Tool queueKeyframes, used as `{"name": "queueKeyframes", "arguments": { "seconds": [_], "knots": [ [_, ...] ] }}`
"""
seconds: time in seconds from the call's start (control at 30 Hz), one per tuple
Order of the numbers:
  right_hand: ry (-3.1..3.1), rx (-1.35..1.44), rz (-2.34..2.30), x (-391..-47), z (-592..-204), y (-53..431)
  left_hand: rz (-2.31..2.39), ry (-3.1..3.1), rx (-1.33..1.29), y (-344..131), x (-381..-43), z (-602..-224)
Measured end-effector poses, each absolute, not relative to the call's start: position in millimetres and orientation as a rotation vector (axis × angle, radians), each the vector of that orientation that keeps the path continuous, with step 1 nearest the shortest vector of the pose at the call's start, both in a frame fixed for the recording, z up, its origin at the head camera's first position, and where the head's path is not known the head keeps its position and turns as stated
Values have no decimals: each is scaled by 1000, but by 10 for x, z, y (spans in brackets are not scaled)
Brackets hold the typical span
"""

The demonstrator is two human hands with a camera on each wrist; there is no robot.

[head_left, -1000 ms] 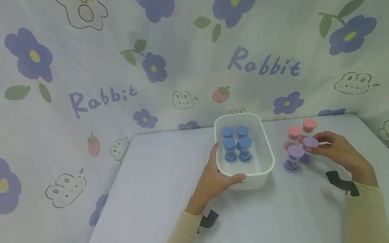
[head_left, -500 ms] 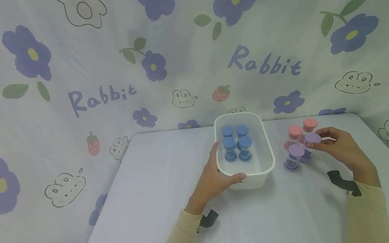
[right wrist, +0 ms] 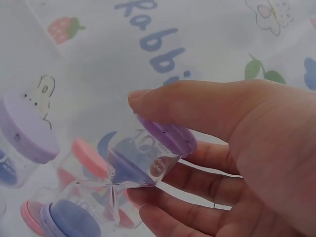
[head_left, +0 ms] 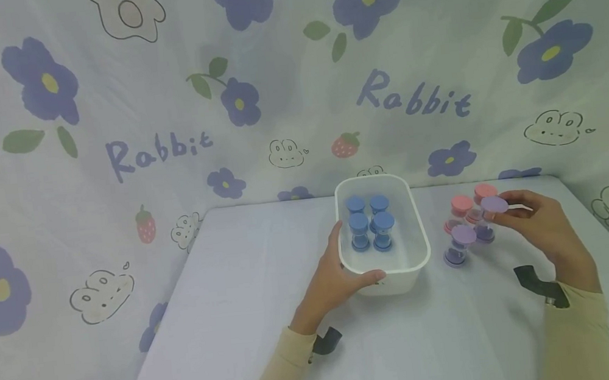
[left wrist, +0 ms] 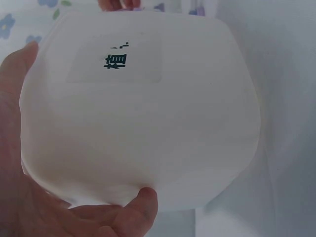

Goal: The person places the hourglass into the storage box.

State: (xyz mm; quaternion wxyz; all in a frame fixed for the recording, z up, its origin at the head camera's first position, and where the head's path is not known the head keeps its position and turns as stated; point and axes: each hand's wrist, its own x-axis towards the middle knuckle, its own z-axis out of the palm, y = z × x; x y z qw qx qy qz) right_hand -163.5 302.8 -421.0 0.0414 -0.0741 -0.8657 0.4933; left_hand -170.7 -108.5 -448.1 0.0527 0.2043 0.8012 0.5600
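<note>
My left hand (head_left: 330, 282) grips the near left corner of a white plastic tub (head_left: 421, 228), thumb on its front wall, fingers along its left side. Inside the tub stand several blue-capped hourglasses (head_left: 382, 224). In my right hand (head_left: 540, 225) is a purple-capped hourglass (right wrist: 136, 160), slightly tilted, pinched by the thumb and fingers near its upper cap. A second purple hourglass (head_left: 456, 249) stands just left of it on the table. Behind them are two pink hourglasses (head_left: 462, 204), one partly covered by the held one.
A white cloth covers the table (head_left: 247, 281). At its back hangs a curtain (head_left: 292, 62) printed with flowers, rabbits and strawberries. Black wrist mounts (head_left: 539, 283) sit on both wrists.
My right hand has moved away and a little to the right with the purple hourglass, widening the gap from the other purple one. My left hand and the tub have stayed put.
</note>
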Motion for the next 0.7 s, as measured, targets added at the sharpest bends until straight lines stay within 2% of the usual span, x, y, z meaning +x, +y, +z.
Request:
{"name": "queueKeyframes", "arguments": {
  "seconds": [0.7],
  "knots": [
    [-2588, -363, 1409, -1573, -3966, 2857, 1679, 2461, 621, -1089, -1711, -4481]
  ]
}}
